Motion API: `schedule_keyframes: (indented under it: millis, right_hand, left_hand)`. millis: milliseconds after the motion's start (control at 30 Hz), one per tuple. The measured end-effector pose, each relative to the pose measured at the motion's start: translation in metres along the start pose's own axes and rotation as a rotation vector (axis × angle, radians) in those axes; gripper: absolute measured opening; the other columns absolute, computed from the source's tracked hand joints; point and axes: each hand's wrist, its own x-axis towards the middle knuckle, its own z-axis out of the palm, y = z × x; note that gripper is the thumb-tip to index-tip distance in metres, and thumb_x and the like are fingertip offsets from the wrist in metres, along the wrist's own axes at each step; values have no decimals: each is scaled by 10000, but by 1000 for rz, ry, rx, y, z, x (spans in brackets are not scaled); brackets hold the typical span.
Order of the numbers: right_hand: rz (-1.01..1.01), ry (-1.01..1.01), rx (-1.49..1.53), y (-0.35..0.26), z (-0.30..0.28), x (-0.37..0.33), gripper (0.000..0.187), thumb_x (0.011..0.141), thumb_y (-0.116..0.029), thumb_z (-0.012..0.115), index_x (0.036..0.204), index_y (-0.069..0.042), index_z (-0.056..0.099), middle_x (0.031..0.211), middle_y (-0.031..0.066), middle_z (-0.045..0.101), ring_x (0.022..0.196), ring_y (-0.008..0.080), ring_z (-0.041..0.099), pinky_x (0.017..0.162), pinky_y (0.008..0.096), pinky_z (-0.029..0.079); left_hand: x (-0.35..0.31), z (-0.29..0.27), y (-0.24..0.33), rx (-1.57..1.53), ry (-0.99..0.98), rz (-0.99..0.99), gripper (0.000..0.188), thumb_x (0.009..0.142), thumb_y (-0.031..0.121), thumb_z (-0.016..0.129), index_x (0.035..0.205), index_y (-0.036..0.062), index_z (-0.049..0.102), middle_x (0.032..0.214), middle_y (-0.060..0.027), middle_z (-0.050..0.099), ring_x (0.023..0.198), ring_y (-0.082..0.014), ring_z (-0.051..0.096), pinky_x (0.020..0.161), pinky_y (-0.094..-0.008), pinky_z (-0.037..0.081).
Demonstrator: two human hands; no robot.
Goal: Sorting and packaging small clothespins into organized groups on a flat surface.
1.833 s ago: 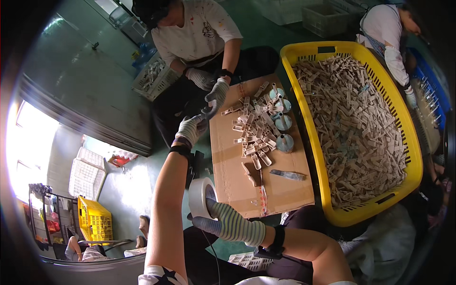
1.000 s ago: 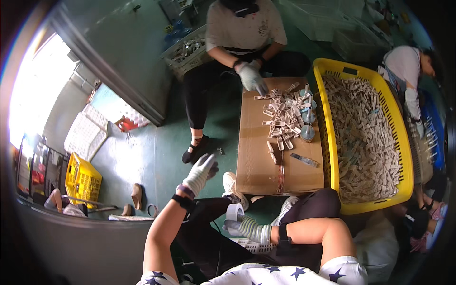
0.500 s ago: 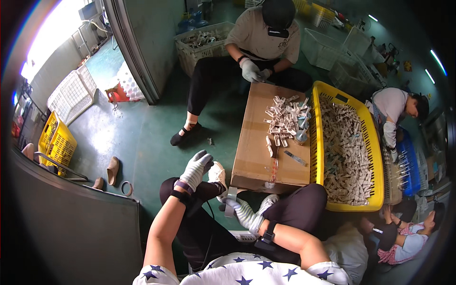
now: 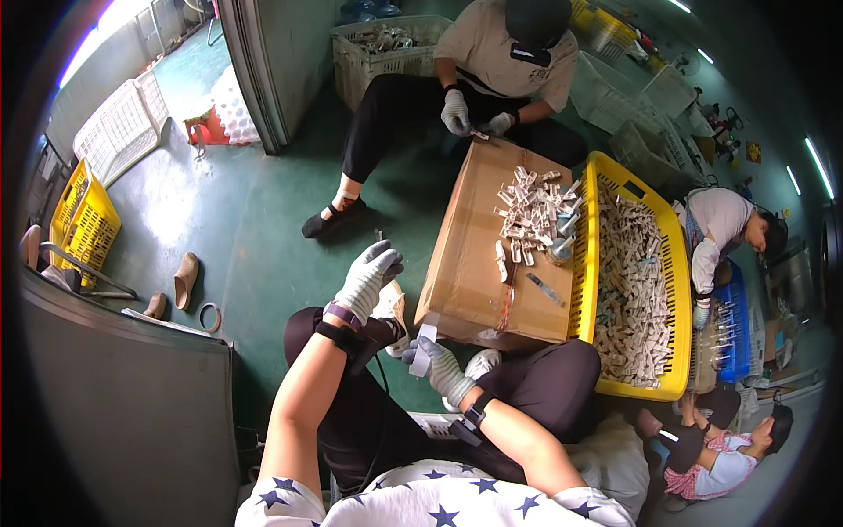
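My left hand [image 4: 369,277], in a striped grey-and-white glove, is raised above my left knee, left of the cardboard box [image 4: 492,255]. Its fingers are curled together, and whatever lies in them is hidden. Near the box's front edge, my gloved right hand [image 4: 446,371] is closed on a flat pale grey strip [image 4: 423,351] that stands up past the fingers. On the box lie a heap of small pale clip-like pieces [image 4: 531,211], a rounded metal object [image 4: 559,251] beside them, and a flat grey metal strip [image 4: 546,289].
Right of the box stands a yellow basket [image 4: 584,272] full of similar pieces. Opposite me a person [image 4: 500,53] in gloves handles a small piece over the box. Two more people work at the right, by a blue crate [image 4: 736,325]. Slippers [image 4: 184,279] lie on the floor at left.
The view has shifted, so the surroundings sit differently in it. My right hand still grips the strip, and my left hand stays curled. The person opposite has drawn their hands apart.
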Motion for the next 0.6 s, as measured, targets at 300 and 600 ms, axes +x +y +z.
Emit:
schedule_keyframes:
  millis: [300,600]
  right_hand:
    - [-33,131,27,2,-17,30,312,928,-276,581,1095,-15,538,941,122,653,886,231,650,808,353,528]
    - [-87,122,25,16,-36,44,187,904,-202,600,1011,-50,593,926,74,655,853,185,636,821,329,510]
  left_hand:
    - [-1,11,-4,28,-68,36,491,858,158,682,1281,14,479,1034,-90,624,921,-208,626,859,-314,499]
    - [-20,10,-42,1098,35,494,405,848,114,662,1231,42,550,935,-82,669,890,-181,639,839,-275,479]
